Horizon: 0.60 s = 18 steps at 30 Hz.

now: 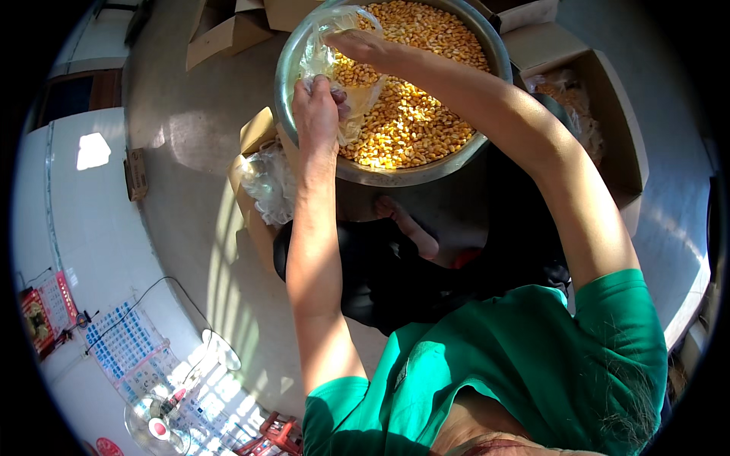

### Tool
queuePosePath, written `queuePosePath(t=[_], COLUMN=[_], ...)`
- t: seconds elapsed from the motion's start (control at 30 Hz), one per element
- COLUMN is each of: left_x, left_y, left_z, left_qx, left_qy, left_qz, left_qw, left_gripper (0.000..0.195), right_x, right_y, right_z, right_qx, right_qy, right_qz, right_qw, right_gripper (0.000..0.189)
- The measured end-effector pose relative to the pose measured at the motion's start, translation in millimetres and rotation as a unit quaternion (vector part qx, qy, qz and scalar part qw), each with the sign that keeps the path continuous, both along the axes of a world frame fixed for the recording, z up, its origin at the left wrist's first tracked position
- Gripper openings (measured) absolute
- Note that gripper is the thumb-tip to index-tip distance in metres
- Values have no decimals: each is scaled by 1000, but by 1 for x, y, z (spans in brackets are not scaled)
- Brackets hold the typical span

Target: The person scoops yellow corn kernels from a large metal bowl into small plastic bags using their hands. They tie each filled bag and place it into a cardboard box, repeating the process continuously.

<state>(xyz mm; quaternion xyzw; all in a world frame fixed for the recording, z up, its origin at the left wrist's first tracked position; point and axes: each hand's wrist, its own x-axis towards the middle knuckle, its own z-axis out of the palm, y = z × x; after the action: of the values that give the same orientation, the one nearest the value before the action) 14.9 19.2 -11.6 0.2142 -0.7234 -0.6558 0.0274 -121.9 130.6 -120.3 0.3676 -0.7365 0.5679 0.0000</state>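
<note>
A wide metal basin [393,178] full of yellow corn kernels [405,137] stands in front of me. My left hand [317,111] grips the edge of a clear plastic bag [316,28] at the basin's left side. The bag lies over the corn with its mouth spread, and kernels show in and around it. My right hand [356,45] reaches across the basin to the bag's upper part. Its back is towards me and its fingers point left. Whether those fingers hold the film or kernels is hidden.
A cardboard box [251,214] with clear plastic bags [271,182] stands left of the basin. Another box [621,119] at right holds filled bags [570,102]. An open carton [214,43] lies far left. My bare foot [413,228] is below the basin. A fan [157,427] stands lower left.
</note>
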Motion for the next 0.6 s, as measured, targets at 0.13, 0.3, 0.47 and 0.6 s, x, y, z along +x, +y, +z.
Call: queuePosePath(t=[0.13, 0.3, 0.47, 0.6], left_x=[4, 0, -4, -10], left_y=[-8, -6, -6, 0], left_z=[-3, -2, -4, -5], left_qx=[-1, -3, -5, 8], left_qy=[2, 0, 22, 35], left_qz=[6, 7, 11, 0], left_qw=[1000, 1000, 1000, 999], left_gripper=[20, 20, 20, 19], right_x=[24, 21, 14, -9], right_y=[-1, 36, 69, 111], right_z=[50, 80, 71, 9], right_qx=[-36, -19, -38, 179], right_qy=[-316, -413, -277, 44], right_qz=[-9, 29, -204, -304], right_qw=[948, 910, 938, 934], right_gripper=[61, 54, 46, 29])
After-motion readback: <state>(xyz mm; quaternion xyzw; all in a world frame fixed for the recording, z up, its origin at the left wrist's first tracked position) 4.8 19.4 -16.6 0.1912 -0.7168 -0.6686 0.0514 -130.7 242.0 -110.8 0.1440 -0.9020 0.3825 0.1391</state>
